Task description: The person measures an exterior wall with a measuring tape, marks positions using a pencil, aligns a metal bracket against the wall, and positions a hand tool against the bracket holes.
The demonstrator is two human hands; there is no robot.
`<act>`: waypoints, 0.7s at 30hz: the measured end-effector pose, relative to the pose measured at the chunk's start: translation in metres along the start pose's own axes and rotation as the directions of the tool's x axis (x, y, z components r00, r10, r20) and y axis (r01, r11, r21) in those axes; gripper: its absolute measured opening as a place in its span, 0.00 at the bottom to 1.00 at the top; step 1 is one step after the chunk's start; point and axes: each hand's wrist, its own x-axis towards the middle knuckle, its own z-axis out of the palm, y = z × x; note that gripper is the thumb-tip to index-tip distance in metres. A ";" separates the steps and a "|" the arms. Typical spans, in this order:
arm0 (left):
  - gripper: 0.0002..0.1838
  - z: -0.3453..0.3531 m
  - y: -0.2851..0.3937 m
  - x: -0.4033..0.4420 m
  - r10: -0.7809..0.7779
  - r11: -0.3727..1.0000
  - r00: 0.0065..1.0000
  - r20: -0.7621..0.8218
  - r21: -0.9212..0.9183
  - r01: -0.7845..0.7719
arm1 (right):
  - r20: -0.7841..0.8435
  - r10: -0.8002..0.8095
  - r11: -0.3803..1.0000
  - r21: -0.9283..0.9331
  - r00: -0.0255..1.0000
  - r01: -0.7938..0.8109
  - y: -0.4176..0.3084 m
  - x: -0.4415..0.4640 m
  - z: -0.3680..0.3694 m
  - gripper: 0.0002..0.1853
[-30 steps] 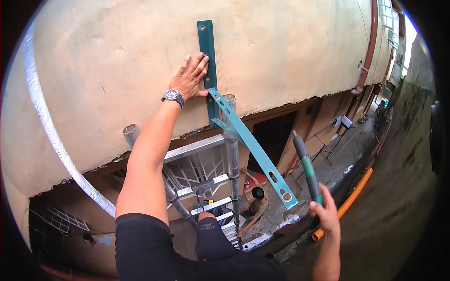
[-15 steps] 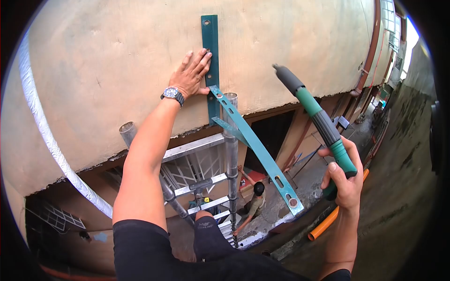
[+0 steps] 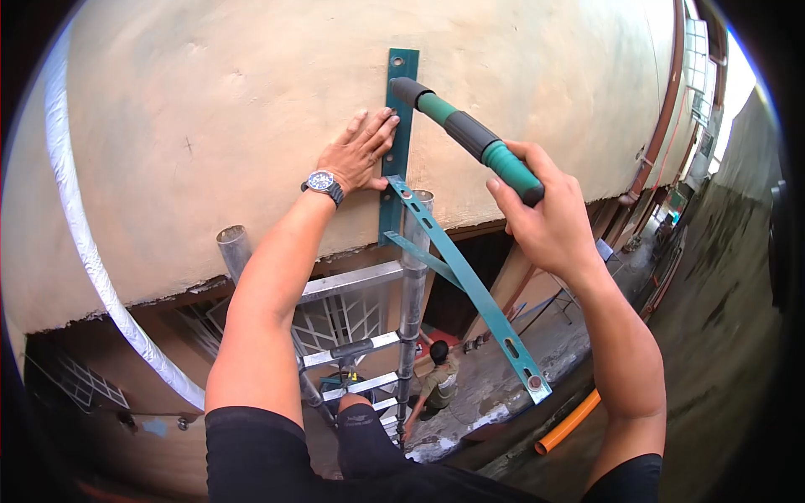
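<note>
A dark green metal wall bracket [image 3: 402, 159] stands upright against the beige wall [image 3: 277, 101], its slotted arm [image 3: 482, 298] jutting out toward the lower right. My left hand [image 3: 359, 158] is open, fingers flat across the plate's left edge and thumb by the arm's joint. In my right hand [image 3: 541, 205] I grip the rear of a green and black cylindrical nail gun [image 3: 465, 134]. Its dark nose meets the upper plate, just under the top hole and above my left fingertips. Whether the tip sits in a hole is hidden.
A metal ladder [image 3: 412, 293] leans against the wall under me. Far below, another person [image 3: 438, 381] has a hand on it. A white wrapped pipe [image 3: 101, 260] curves down the left side. An orange pipe [image 3: 570, 422] lies at lower right, near a dark wall.
My right hand has swung the nail gun up and left, from free air to the bracket's upper plate. My left hand keeps its place on the plate. The view has shifted slightly.
</note>
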 end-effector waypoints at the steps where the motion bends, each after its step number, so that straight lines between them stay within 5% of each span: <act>1: 0.59 -0.001 0.000 -0.001 0.000 1.000 1.000 0.000 0.009 0.000 | -0.001 -0.016 0.999 -0.037 1.000 0.016 0.000 0.005 0.003 0.20; 12: 0.58 -0.004 -0.002 -0.003 0.005 1.000 0.999 -0.033 0.015 -0.004 | -0.015 -0.033 0.982 -0.185 0.999 0.029 -0.013 0.023 0.011 0.18; 21: 0.61 -0.008 -0.004 -0.003 0.006 1.000 1.000 -0.009 0.002 -0.006 | -0.019 0.146 0.945 -0.292 0.989 -0.146 -0.018 0.021 0.012 0.19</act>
